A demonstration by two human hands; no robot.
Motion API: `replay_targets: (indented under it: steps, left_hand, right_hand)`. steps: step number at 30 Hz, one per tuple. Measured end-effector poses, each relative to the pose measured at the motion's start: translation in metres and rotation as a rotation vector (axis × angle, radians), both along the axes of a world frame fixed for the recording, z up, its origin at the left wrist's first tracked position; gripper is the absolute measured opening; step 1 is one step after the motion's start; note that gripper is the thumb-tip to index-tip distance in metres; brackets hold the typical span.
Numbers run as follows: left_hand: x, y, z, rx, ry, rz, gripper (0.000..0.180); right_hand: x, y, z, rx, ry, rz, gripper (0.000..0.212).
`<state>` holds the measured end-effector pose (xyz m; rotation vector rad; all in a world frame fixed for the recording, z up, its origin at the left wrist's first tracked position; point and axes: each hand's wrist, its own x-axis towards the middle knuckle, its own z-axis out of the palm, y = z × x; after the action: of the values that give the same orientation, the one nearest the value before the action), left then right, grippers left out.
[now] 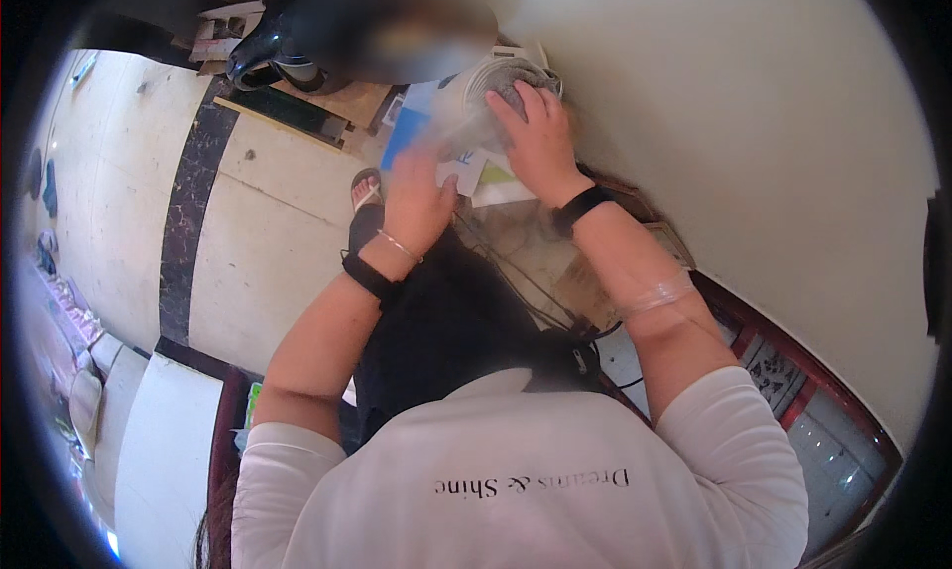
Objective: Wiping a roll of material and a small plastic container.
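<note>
Up close, both hands work at a round grey fan (511, 78) standing against the pale wall (754, 123).
Right hand (540, 143) lies on its grille, fingers (531, 101) spread; left hand (416, 202) is blurred beside it, so I cannot tell its grip. Papers (486, 177) lie beneath, cables (516, 277) trail nearer, and a sandalled foot (365, 190) rests on the tiled floor (268, 242).

The person wore a white short-sleeved top with dark lettering across the chest and dark trousers below it. The left hand (415, 204) had a black band and a thin silver bangle at its wrist; the right hand (540, 143) had a black wristband, with a clear strip around the forearm. One foot wore a light-strapped sandal (365, 189).
</note>
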<state>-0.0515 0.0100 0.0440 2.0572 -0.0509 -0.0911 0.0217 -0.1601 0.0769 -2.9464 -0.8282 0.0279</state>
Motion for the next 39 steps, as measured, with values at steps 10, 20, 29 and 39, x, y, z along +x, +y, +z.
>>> replay_targets:
  steps: [10,20,29,39]
  left_hand:
    - [0.027,-0.019,-0.047,-0.068,0.085,0.07,0.041]
    - [0.027,-0.023,-0.054,-0.112,0.149,0.122,0.037]
    - [0.026,-0.019,-0.049,-0.084,0.247,0.183,0.034]
    - [0.03,-0.012,-0.05,0.033,0.266,0.131,0.036]
  right_hand:
    - [0.045,-0.004,-0.01,0.148,0.022,-0.116,0.043]
    - [0.001,0.008,-0.016,0.207,-0.06,0.467,0.031]
    - [0.018,0.003,-0.021,0.13,-0.116,-0.077,0.028]
    - [0.023,-0.006,-0.015,0.14,-0.053,0.087,0.03]
